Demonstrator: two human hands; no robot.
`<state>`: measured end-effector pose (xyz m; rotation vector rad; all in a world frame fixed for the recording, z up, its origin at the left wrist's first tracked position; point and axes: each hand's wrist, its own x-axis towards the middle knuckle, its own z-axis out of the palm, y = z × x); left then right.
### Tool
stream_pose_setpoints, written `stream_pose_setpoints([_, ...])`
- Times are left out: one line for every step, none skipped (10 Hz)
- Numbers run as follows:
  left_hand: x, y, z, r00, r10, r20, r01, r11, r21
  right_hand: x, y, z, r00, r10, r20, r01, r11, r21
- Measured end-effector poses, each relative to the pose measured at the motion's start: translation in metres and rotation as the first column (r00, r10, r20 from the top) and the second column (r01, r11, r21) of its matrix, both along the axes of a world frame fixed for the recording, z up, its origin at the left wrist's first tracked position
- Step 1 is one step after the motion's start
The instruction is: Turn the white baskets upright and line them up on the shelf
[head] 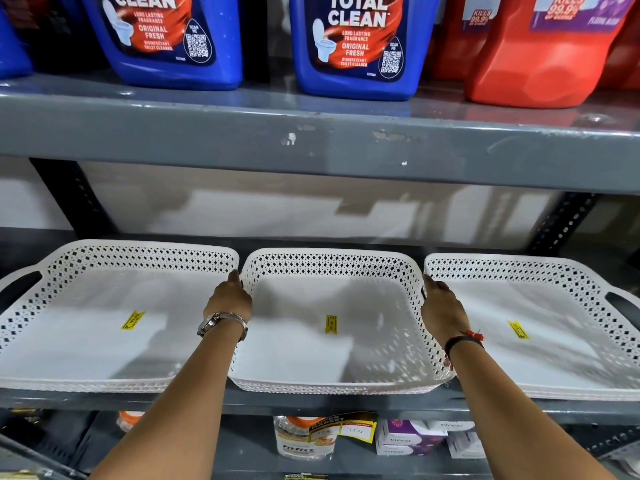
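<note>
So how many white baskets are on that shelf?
3, side by side, all upright: left basket, middle basket held between both hands, right basket. Each may be a nested stack hiding more.

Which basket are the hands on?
The middle basket: left hand and right hand grip its side walls; neither outer basket is held.

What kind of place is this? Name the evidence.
Probably a shop aisle: yellow price stickers inside the white baskets, toilet cleaner jugs stocked on the shelf above, and a price tag on the shelf below.
</note>
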<state>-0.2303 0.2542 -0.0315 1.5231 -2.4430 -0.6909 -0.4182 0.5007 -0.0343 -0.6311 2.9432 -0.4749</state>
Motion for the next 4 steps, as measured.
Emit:
stream_pose_setpoints([0.0,-0.001,-0.001,0.999,-0.027,0.032,0.027,1.0,0.003,0.001,0.001,0.001,1.0,0.002,-0.004,-0.002,0.998,0.065])
stream_pose_setpoints([0.004,0.0,0.004,0.993,-0.086,0.087,0.086,0.996,0.0,0.004,0.002,0.006,0.998,0.004,-0.058,0.004,0.99,0.144])
stream_pose_setpoints([0.008,0.003,0.007,0.982,-0.118,0.147,0.125,0.991,-0.043,0.007,0.004,0.009,0.991,0.0,-0.137,0.02,0.99,0.139])
stream_pose_setpoints([0.014,0.008,0.011,0.981,-0.108,0.16,0.147,0.955,-0.259,0.009,0.005,0.011,0.973,-0.017,-0.229,0.043,0.993,0.112])
